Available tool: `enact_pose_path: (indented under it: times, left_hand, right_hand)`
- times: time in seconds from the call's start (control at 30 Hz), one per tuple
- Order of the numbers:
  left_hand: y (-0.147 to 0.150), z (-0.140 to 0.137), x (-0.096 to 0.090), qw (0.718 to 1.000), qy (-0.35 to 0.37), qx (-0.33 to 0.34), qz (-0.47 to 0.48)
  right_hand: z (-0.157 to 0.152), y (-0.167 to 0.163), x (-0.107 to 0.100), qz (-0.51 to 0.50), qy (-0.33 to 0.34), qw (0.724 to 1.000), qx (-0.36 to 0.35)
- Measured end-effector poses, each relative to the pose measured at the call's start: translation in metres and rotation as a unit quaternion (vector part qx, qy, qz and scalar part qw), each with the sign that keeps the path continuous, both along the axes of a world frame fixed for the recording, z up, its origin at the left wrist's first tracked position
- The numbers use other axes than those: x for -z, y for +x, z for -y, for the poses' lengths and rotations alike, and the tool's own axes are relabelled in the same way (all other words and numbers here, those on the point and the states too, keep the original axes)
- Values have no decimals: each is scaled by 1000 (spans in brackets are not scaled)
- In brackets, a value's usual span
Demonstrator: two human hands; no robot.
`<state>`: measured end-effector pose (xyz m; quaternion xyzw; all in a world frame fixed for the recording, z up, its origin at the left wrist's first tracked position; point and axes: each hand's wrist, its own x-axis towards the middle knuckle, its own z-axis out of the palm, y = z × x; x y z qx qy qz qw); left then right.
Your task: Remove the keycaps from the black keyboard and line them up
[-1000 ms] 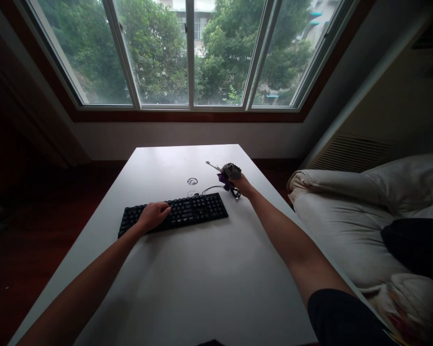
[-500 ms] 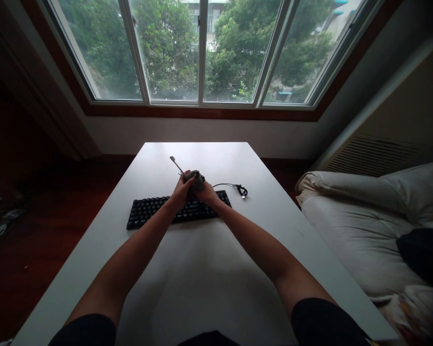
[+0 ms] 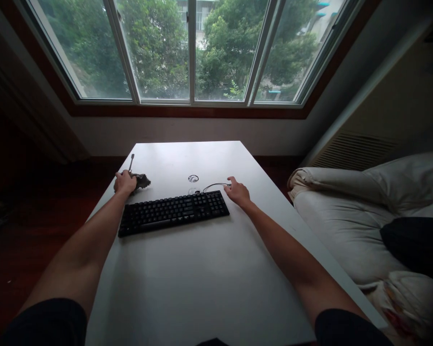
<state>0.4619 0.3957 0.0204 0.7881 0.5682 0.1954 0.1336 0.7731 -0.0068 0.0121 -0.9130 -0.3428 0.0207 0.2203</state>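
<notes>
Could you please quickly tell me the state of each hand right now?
Left hand: closed on a grey crumpled item.
Right hand: at the thin cable; whether it grips cannot be told.

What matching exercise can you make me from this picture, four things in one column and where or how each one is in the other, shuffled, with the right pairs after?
Things
1. black rectangular keyboard
2. crumpled grey bundle
3. thin black cable
4. cream padded sofa

Places and states
A. beyond the right edge of the smooth white table
B. leading from behind the keyboard to the right hand
C. flat, with its keys facing up
D. in the left hand

Right pairs: 1-C, 2-D, 3-B, 4-A.
</notes>
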Motion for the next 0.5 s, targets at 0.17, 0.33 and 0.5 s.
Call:
enact_pose_path:
  times: [0.17, 0.33, 0.5]
  left_hand:
    - [-11, -8, 15, 993, -21, 61, -100]
    - [-6, 6, 10, 988, 65, 96, -105]
    - [-22, 4, 0, 989, 13, 87, -120]
  right_hand:
    - [2, 37, 24, -11, -63, 998, 14]
    - [-27, 58, 34, 4, -50, 998, -49]
    - [-55, 62, 43, -6, -25, 991, -135]
